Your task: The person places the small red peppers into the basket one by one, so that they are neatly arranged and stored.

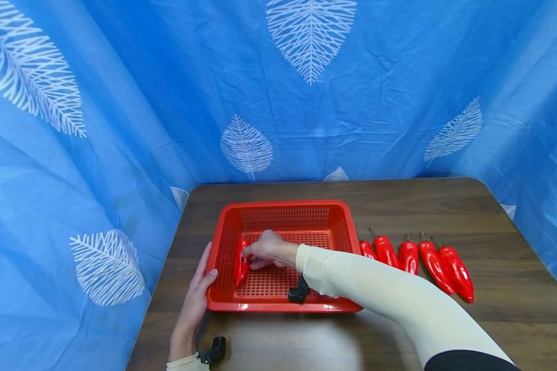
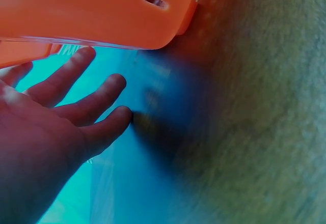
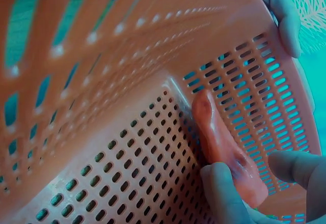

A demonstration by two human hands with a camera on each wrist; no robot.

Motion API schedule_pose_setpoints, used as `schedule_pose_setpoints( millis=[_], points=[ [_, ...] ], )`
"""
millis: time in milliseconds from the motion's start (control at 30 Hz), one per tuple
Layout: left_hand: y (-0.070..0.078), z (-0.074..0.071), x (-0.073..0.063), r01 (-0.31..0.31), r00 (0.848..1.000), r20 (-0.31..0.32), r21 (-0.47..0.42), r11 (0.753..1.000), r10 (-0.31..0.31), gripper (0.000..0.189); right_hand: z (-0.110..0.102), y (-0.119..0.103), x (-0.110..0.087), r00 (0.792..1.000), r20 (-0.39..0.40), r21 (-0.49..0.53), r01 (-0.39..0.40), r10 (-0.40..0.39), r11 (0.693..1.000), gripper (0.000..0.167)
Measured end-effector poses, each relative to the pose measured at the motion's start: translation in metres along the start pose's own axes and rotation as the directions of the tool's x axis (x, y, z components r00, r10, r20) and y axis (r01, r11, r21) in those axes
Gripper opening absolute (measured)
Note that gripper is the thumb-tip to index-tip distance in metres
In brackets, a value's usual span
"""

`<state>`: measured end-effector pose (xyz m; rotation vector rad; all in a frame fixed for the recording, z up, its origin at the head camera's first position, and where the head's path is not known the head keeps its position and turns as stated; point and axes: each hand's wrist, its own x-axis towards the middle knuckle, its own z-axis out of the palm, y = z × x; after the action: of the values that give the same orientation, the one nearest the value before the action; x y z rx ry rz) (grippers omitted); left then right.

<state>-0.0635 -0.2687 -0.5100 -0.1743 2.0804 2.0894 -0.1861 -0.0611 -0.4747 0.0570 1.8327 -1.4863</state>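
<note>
A glossy red chili pepper (image 1: 240,265) lies lengthwise along the left side wall inside a red perforated plastic basket (image 1: 285,205). My right hand (image 1: 268,246) reaches down into the basket over it. In the right wrist view, thumb and forefinger stand on either side of the pepper (image 3: 219,135), spread, with a gap on the forefinger's side. My left hand (image 1: 196,293) holds the basket's left rim. Its thumb laps over the edge, while the other fingers (image 2: 94,102) extend along the outside in the left wrist view.
Several more red peppers (image 1: 408,256) lie in a row on the dark wooden table (image 1: 501,247), right of the basket; my right sleeve (image 1: 376,283) crosses in front of some. A blue curtain (image 1: 167,103) with white leaf prints hangs behind and at both sides.
</note>
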Motion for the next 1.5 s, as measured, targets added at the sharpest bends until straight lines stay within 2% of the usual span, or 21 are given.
schedule_pose_setpoints(
  millis=[233,433,533,600,767,867,1000,1133,1367,1500],
  points=[
    [0.002,0.004,0.002,0.008,1.0,0.015,-0.001,1.0,-0.008,0.072,-0.005,0.003,-0.005,0.999,0.042,-0.03,0.012,-0.01,0.999,0.009],
    [0.004,0.004,0.001,0.04,0.999,-0.005,0.002,0.999,-0.04,0.074,-0.003,-0.002,-0.011,0.998,0.051,-0.12,0.041,-0.035,0.992,0.021],
    [0.005,0.005,0.002,0.052,0.999,-0.009,0.0,0.999,-0.052,0.075,-0.006,-0.004,-0.015,0.998,0.059,-0.159,0.046,-0.038,0.986,0.02],
    [0.004,0.004,0.002,0.049,0.999,-0.013,-0.004,0.999,-0.049,0.075,-0.009,-0.005,-0.016,0.996,0.082,-0.178,0.055,-0.04,0.983,0.019],
    [0.003,0.004,0.001,0.024,1.0,-0.009,-0.013,1.0,-0.024,0.074,-0.023,-0.011,-0.02,0.986,0.162,-0.211,0.084,-0.05,0.974,0.031],
    [0.003,0.004,0.001,0.002,1.0,-0.003,-0.013,1.0,-0.002,0.073,-0.033,-0.015,-0.026,0.981,0.188,-0.226,0.097,-0.054,0.969,0.03],
    [0.003,0.005,0.002,-0.006,1.0,0.004,-0.01,1.0,0.006,0.074,-0.046,-0.019,-0.04,0.978,0.197,-0.221,0.112,-0.068,0.969,0.028],
    [0.004,0.004,0.002,-0.007,1.0,0.001,0.001,1.0,0.007,0.074,-0.058,-0.019,-0.058,0.971,0.221,-0.219,0.14,-0.091,0.966,0.033],
    [0.005,0.003,0.002,-0.006,1.0,0.002,0.005,1.0,0.006,0.075,-0.087,-0.016,-0.101,0.954,0.282,-0.227,0.172,-0.105,0.959,0.044],
    [0.005,0.004,0.002,0.006,1.0,-0.001,-0.004,1.0,-0.006,0.075,-0.11,-0.012,-0.127,0.95,0.287,-0.224,0.188,-0.12,0.956,0.048]
  ],
)
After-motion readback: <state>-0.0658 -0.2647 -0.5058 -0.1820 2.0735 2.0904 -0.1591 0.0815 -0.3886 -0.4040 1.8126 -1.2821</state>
